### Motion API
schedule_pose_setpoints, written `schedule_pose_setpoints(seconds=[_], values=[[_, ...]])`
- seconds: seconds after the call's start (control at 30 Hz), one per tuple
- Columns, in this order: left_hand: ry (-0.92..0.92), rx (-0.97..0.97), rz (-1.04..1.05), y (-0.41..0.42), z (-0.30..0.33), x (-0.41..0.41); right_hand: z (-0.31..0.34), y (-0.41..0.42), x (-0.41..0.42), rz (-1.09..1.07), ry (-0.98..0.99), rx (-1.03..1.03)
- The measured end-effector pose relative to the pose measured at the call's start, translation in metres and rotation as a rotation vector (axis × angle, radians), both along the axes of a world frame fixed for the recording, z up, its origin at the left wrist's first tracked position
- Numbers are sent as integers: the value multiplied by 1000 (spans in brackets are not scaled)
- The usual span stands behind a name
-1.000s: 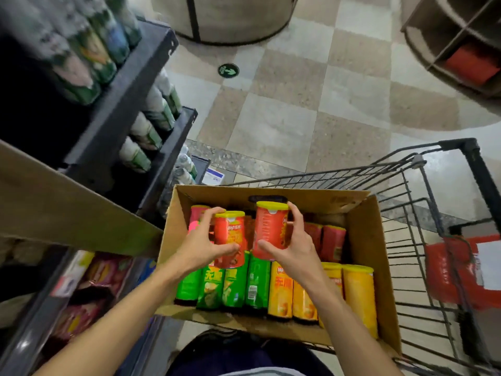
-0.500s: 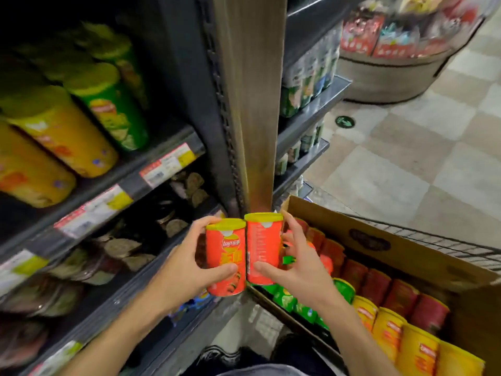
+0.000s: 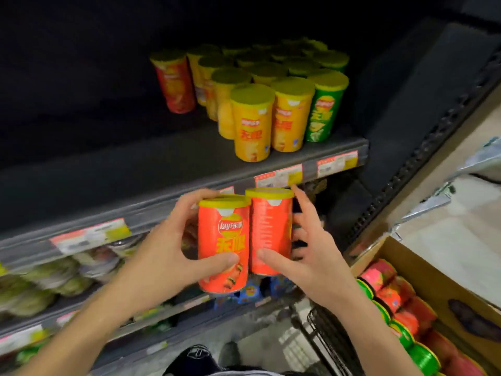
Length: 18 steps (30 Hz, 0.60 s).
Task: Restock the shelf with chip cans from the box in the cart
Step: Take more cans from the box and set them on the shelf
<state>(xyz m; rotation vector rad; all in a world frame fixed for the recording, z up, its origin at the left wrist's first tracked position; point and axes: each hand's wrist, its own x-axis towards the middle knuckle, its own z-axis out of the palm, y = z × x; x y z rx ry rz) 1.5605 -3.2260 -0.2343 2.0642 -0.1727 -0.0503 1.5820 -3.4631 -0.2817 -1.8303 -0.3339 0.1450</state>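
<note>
The left hand (image 3: 162,256) wraps its grip round a red chip can with a yellow lid (image 3: 223,244). The right hand (image 3: 311,256) wraps a second red can (image 3: 271,230). The cans touch side by side, upright, so both can go in together. They hang just below the dark metal shelf (image 3: 162,164), where yellow and green cans (image 3: 271,115) stand. The brown cardboard box (image 3: 433,280) waits nearby.

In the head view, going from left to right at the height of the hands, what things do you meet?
Left hand → red can with logo → second red can → right hand → box.
</note>
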Motion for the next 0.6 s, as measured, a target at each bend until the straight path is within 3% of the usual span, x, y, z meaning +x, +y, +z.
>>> schedule_pose_setpoints(seconds=[0.23, 0.6], values=[[-102, -23, 119, 81, 29, -18, 34, 84, 21, 125, -105, -30], [-292, 65, 248, 143, 50, -19, 75, 171, 44, 102, -245, -114]])
